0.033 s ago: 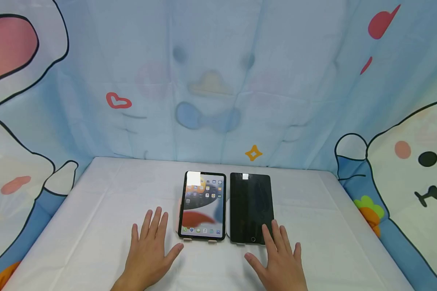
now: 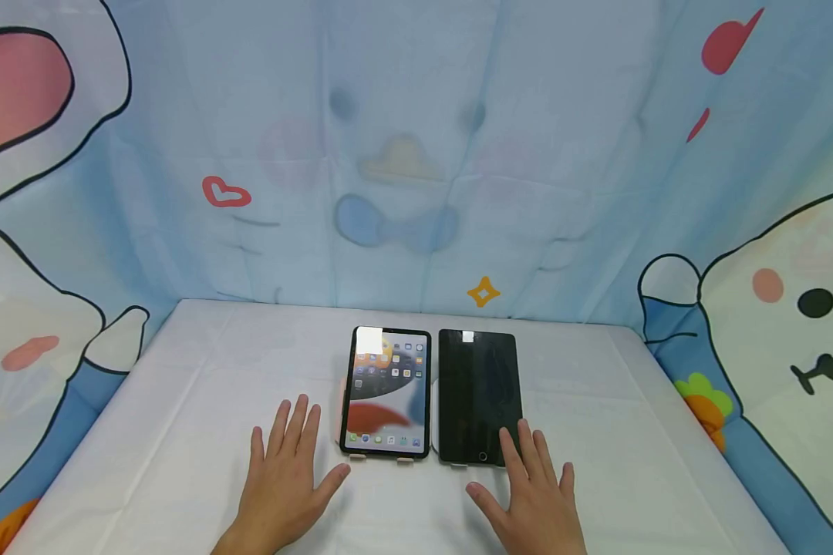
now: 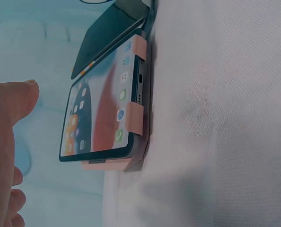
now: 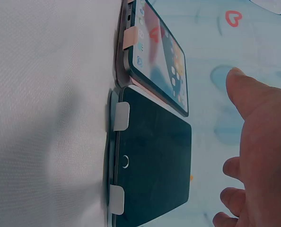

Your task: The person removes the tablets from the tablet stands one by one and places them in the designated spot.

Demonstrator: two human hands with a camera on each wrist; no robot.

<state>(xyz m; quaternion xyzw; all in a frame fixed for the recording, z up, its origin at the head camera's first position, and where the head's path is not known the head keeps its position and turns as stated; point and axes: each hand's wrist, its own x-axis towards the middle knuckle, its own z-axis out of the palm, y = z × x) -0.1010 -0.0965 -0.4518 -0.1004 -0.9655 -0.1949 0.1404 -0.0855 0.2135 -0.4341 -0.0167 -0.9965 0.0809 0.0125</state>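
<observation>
Two tablets lean side by side on stands. The left tablet (image 2: pixel 387 397) has a lit home screen with app icons, and pink clips of its stand (image 3: pixel 135 118) hold its lower edge. The right tablet (image 2: pixel 479 393) is dark, with a round home button, on a stand with white clips (image 4: pixel 122 116). My left hand (image 2: pixel 281 478), fingers straight and spread, is to the left and front of the lit tablet. My right hand (image 2: pixel 537 497), likewise spread, overlaps the dark tablet's lower right corner in the head view; the right wrist view shows it apart. Neither hand holds anything.
A white cloth covers the table (image 2: pixel 632 416) under the stands. Behind and at both sides hangs a light blue curtain (image 2: pixel 403 254) printed with cartoon animals, a heart and a star.
</observation>
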